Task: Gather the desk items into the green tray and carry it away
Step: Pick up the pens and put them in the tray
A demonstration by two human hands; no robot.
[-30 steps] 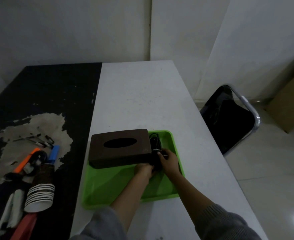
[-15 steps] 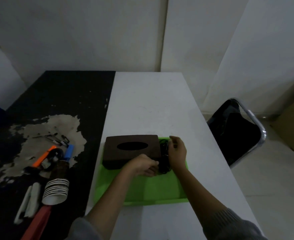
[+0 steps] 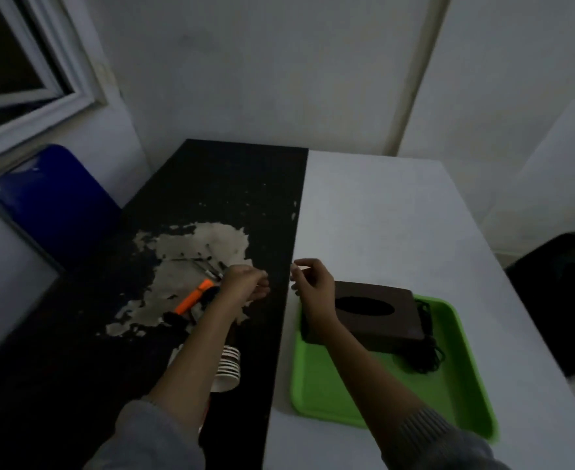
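The green tray [image 3: 326, 391] lies on the white half of the desk at the right. In it sit a brown tissue box [image 3: 377, 320] and a black coiled cable [image 3: 426, 354] along the box's right side. My left hand [image 3: 245, 283] hovers over the black half of the desk, fingers curled and holding nothing, just right of an orange marker [image 3: 192, 301] and some small pens [image 3: 208, 269]. My right hand [image 3: 311, 283] hangs above the seam of the two desk halves, left of the tissue box, fingers loosely curled and empty. A stack of paper cups [image 3: 228, 368] lies partly under my left forearm.
A blue chair [image 3: 52, 205] stands at the left of the desk under a window [image 3: 18, 62]. A black chair [image 3: 564, 300] stands at the right. The black desk top [image 3: 211, 184] has a worn pale patch around the markers. Walls close the far side.
Both hands have left the cable in the tray and moved left toward the markers on the black half. The view has swung left, which brings the blue chair and window into sight.
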